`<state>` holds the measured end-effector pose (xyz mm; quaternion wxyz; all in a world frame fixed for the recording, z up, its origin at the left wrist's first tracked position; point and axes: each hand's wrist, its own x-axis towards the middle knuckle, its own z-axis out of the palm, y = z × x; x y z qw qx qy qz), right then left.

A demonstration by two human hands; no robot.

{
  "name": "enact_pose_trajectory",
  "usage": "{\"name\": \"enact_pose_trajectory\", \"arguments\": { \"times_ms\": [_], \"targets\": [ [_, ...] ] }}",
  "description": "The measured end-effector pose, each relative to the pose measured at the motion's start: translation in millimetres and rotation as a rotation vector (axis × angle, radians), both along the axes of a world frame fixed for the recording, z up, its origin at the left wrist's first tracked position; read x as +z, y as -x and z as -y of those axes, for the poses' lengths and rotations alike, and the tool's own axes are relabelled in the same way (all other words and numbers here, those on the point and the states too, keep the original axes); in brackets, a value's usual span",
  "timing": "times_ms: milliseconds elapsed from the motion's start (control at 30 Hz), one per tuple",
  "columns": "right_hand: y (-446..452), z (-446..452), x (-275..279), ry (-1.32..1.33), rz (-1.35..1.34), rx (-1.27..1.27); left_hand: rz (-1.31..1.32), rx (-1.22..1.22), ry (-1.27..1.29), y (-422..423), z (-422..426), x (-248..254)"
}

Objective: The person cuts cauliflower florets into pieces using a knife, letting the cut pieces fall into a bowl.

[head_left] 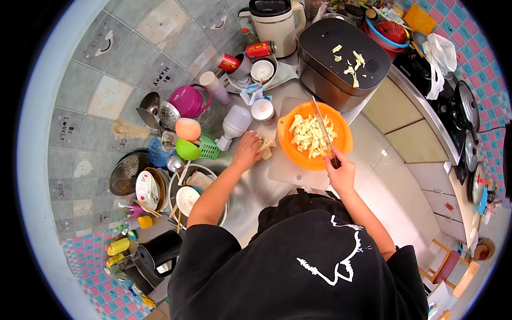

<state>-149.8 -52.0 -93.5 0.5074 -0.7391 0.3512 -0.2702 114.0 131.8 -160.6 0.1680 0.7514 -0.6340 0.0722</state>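
Observation:
My right hand (340, 169) is closed round the dark handle of a knife (322, 126), whose blade lies across the top of an orange basket (285, 140). Pale cut strips (308, 137) fill the middle of that basket, which rests on a whitish cutting board (282, 169). To the left, my left hand (247, 151) has its fingers bent on a pale, crumpled piece (265, 148) at the board's left side; how firmly it is held is hard to see.
A black-lidded appliance (341, 50) with pale scraps on its lid stands behind the basket. Beside my left hand are a white bottle (236, 121) and a lidded jar (262, 111). Bowls sit in a metal basin (224, 214) at left. A stove (413, 66) is at right.

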Motion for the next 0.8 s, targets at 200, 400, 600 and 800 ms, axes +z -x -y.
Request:
{"name": "enact_pose_trajectory", "arguments": {
  "times_ms": [200,400,600,800],
  "targets": [
    [-7.2,1.4,-0.5,-0.041,-0.014,0.022,-0.241,0.05,-0.03,0.7,5.8,-4.2],
    [-15.3,2.1,-6.7,-0.051,-0.031,0.039,-0.134,0.168,-0.164,-5.7,12.4,-12.4],
    [-24.9,3.8,7.8,-0.152,-0.011,-0.016,-0.172,0.198,-0.122,6.6,32.5,31.4],
    [-32.2,14.8,27.6,-0.186,0.042,-0.007,-1.648,0.12,0.399,48.5,62.8,84.7]
  ]
}}
